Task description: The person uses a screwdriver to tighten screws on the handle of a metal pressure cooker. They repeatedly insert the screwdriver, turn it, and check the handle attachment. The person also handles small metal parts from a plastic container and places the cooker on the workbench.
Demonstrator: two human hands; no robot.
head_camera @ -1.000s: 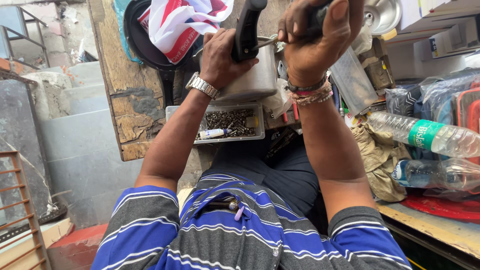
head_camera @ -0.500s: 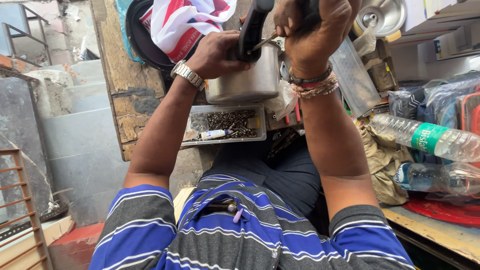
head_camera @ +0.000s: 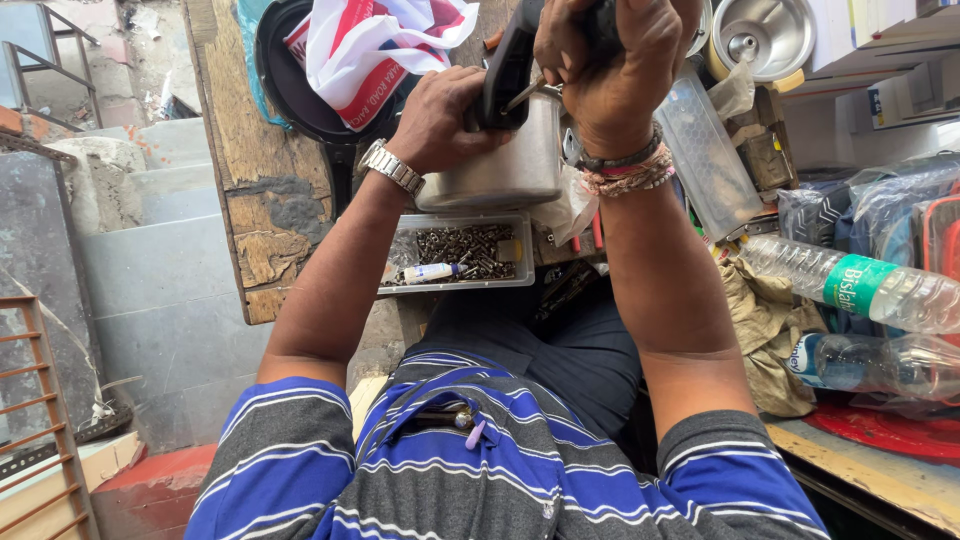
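Head view cuts off the top of the work: the right hand (head_camera: 610, 60) reaches the upper edge, and whatever it grips is mostly hidden inside the fist. Only a thin metal shaft (head_camera: 525, 92) shows, slanting out from under it toward the black handle (head_camera: 505, 65); its tip is hard to make out. The pot (head_camera: 495, 165) is partly covered by both hands, so its rim and lid cannot be seen.

The left hand (head_camera: 440, 115) is closed around the lower part of the black handle, fingers curled tight, with the palm resting against the steel pot just below. The right hand is clenched over the upper end of the handle, touching the left. The pot sits between the two forearms, upright as far as can be told, just above a clear tray of screws (head_camera: 460, 252).

A worn wooden board (head_camera: 255, 180) lies under the pot and tray, with a dark pan (head_camera: 290, 90) and a red-and-white plastic bag (head_camera: 375, 45) on its far side. To the right stand two plastic bottles (head_camera: 860, 285), a clear box (head_camera: 705, 150) and a steel vessel (head_camera: 760, 35). Grey concrete steps (head_camera: 130, 250) fall away on the left.
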